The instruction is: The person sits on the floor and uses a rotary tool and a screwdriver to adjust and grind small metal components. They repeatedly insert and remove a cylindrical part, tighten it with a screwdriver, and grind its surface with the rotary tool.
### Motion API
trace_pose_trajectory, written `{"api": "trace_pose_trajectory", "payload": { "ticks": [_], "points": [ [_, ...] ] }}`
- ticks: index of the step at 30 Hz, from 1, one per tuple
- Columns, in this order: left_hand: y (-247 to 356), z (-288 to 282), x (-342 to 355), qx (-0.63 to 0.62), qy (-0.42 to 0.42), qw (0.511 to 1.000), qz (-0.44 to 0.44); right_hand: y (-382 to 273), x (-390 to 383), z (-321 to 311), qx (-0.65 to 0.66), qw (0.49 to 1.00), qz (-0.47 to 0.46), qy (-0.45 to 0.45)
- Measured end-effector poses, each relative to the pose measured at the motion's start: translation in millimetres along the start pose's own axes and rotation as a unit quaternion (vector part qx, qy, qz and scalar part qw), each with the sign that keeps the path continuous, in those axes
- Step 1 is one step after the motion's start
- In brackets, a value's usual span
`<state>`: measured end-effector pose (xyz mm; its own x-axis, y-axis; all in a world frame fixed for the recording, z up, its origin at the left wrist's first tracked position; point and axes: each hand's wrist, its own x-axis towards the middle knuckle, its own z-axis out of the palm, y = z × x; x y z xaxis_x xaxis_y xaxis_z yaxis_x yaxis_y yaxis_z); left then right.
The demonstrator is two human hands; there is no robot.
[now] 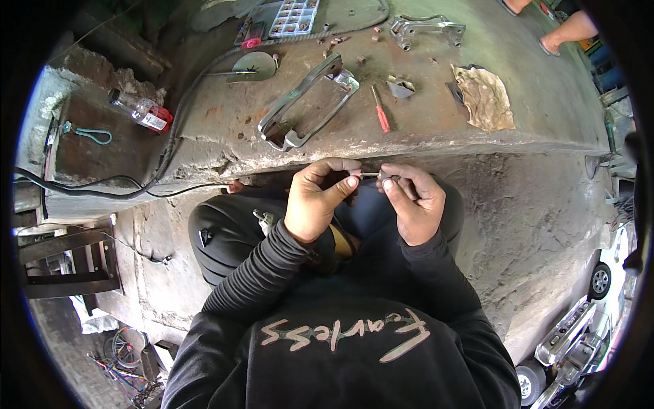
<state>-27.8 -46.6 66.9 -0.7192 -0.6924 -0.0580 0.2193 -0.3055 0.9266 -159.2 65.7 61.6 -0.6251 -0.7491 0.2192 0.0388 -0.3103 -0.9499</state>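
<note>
between the left hand (315, 199) and right hand (415, 202), a thin rod (370, 174) ran side to side; each pinched at one end, neither clearly nearer.

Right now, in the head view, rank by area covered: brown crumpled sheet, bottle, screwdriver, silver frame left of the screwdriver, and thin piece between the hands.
1. Silver frame
2. Brown crumpled sheet
3. Bottle
4. Screwdriver
Unranked: thin piece, nearer the camera, its ends hidden by fingers.
</note>
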Motion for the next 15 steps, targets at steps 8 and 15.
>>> {"api": "trace_pose_trajectory", "payload": {
  "ticks": [8, 15],
  "points": [
    [13.9, -9.8, -16.3, 0.079, -0.063, 0.992, 0.075, -20.9, -7.6, 16.4, -0.194, 0.972, -0.083, -0.103],
    [23.2, -22.2, -25.7, 0.064, -0.098, 0.983, 0.140, -39.3, -13.9, 27.4, -0.234, 0.958, -0.121, -0.115]
  ]
}}
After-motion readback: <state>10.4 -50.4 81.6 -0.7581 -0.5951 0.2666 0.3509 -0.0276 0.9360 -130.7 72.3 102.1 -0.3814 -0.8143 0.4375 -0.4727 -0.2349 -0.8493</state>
